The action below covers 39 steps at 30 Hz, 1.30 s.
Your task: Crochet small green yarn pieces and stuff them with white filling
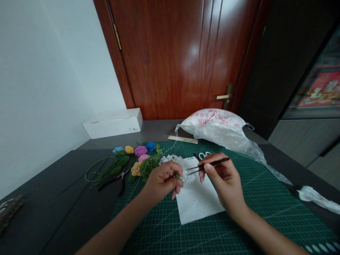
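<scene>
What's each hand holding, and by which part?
The right hand pinches black tweezers around their middle; the left hand grips the edge of a white fluffy crocheted piece.

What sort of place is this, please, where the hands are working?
It is probably a small craft corner in a home: a green cutting mat is on the work surface, crocheted flowers lie beside it, and a household wooden door stands behind.

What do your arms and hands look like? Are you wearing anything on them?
The left hand and the right hand are bare, with no gloves or rings showing. The left forearm and the right forearm have no sleeves, and no watch shows.
</scene>
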### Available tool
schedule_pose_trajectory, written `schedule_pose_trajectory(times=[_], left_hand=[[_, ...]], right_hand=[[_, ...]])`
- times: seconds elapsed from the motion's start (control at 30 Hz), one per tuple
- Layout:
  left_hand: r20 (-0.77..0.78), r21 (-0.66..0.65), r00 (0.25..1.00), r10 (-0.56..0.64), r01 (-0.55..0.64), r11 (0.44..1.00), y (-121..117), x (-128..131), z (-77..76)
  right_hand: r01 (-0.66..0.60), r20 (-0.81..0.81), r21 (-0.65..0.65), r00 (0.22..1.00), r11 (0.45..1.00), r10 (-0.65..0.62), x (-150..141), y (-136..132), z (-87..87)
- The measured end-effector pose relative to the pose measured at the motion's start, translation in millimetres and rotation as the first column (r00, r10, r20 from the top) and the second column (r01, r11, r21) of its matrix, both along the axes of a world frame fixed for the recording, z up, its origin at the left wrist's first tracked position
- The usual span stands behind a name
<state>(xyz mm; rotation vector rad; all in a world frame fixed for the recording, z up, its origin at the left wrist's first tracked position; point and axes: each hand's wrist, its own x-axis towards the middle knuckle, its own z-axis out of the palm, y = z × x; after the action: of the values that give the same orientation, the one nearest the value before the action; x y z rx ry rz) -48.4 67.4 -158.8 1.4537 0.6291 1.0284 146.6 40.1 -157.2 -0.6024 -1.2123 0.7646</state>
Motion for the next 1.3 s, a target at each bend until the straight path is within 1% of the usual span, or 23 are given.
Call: schedule_pose_trajectory(times=[0.17,0.43,0.6,0.73,0.87,0.93,1.1,1.2,1.3], left_hand=[[-0.012,0.003,1.0,-0.008,0.008,1.0,-1,1,-1.3],[-0.028,-0.014,1.0,0.0,-0.001,1.0,-1,1,-1.9],[-0.03,-0.023,1.0,0.007,-0.008,1.0,-4,5,-2.9],[-0.067,-0.037,0.997,0.022,-0.024,0.999,-4,6,-2.8],[-0.098,-0.046,0.995,0.028,-0.033,0.998,-1,6,-1.9],[-0.093,-0.051,0.995,0.023,-0.028,0.998,0,6,-1.2],[-0.04,-0.075,0.998,0.039,-0.042,0.996,0,5,0.5],[-0.006,-0.084,0.999,0.032,-0.032,0.996,-1,4,1.7],[0.029,-0.091,0.999,0.021,-0.018,0.996,-2,4,2.6]], right_hand=[[-0.042,-0.001,-0.044,0.999,0.998,0.042,-3,0,-2.5],[-0.062,0.019,-0.029,0.998,0.998,0.063,-3,-3,-2.3],[-0.098,0.026,-0.002,0.995,0.995,0.098,-6,-2,-10.5],[-0.125,0.015,0.007,0.992,0.992,0.124,-11,1,-18.6],[-0.141,0.0,0.028,0.99,0.99,0.141,-12,3,-20.2],[-0.123,0.013,0.034,0.992,0.992,0.122,-9,2,-17.1],[-0.005,0.011,0.065,1.0,0.998,0.004,1,-1,-5.3],[-0.018,0.026,0.086,1.0,0.996,0.016,2,-2,-3.7],[-0.02,0.094,0.126,0.996,0.992,0.008,0,-4,-7.0]])
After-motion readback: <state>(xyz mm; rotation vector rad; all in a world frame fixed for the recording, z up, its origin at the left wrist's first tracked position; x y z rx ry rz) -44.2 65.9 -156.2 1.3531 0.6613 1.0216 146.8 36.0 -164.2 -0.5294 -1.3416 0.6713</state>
